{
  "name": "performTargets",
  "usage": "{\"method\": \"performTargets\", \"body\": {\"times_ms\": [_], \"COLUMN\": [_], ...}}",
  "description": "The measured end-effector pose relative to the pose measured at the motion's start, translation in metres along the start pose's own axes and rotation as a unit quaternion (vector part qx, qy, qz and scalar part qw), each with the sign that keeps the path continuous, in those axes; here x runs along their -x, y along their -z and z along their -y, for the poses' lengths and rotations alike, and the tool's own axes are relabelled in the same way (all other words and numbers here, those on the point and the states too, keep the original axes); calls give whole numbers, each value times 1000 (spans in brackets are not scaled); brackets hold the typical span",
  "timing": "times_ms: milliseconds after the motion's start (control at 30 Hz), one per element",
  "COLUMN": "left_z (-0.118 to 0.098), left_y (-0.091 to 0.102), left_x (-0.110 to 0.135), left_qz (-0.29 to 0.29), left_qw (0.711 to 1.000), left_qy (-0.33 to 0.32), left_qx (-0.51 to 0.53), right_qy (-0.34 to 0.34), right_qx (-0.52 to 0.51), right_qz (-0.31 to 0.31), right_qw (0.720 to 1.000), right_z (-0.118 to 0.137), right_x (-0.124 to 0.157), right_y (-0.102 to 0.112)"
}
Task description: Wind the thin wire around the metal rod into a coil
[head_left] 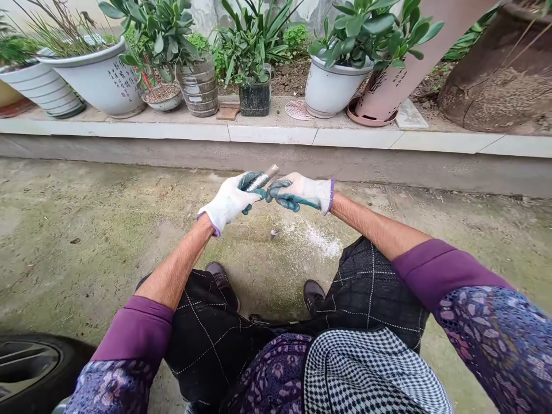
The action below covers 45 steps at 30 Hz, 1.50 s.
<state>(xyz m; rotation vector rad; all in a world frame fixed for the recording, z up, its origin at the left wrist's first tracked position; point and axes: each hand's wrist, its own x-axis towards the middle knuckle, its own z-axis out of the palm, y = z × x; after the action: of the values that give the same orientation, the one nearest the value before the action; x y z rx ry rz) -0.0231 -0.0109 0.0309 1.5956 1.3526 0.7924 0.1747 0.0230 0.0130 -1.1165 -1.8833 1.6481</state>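
Over the concrete ground (142,230) | left hand (230,200) wraps round silver stick (260,180), apparently steadying it, pale end exposed | right hand (299,191) bends just beside it, perhaps for easy reach; pinch, if any, unclear

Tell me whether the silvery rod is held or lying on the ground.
Held: the silvery rod is gripped in the gloved left hand, clear of the ground.

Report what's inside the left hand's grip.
The left hand holds a rod: its silvery section and brownish end show. The rest is covered by that hand.
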Motion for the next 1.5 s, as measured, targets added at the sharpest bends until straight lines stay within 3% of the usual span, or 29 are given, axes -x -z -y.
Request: {"method": "performTargets", "body": {"times_ms": [100,200,300,367,433,533,700,800,933,1067,1233,1400,1500], "left_z": [10,20,23,21,16,8,-2,-5,-5,0,21,57,74], "left_y": [5,6,-3,-12,-17,-14,1,4,18,56,112,152,173], "left_x": [-10,-14,-12,-7,-1,6,10,8,0,-4,-2,-1,6], "left_qz": [-27,-32,65,141,179,168,79,30,-68,-196,-304,-404,-440], "left_qw": [997,970,905,874,868,898,979,999,960,904,853,811,811], "left_qy": [19,-3,-20,-28,-45,-79,-44,-5,49,64,81,112,124], "left_qx": [-64,-240,-419,-465,-461,-400,-181,20,268,375,418,408,365], "right_qy": [-24,-38,-8,20,25,-15,-23,-22,-39,-50,-86,-112,-125], "right_qx": [62,162,250,286,285,213,50,22,25,31,89,162,207], "right_qz": [-21,-35,-46,-49,-47,-34,1,9,1,-64,-135,-162,-183], "right_qw": [998,985,967,957,957,976,998,999,999,996,983,967,953], "right_z": [6,13,13,9,4,-2,-4,-6,-7,-9,-20,-32,-44], "right_x": [8,16,16,13,8,2,-5,-6,-6,-8,-3,2,10], "right_y": [-7,-11,-8,-1,6,15,12,2,1,25,57,76,94]}}
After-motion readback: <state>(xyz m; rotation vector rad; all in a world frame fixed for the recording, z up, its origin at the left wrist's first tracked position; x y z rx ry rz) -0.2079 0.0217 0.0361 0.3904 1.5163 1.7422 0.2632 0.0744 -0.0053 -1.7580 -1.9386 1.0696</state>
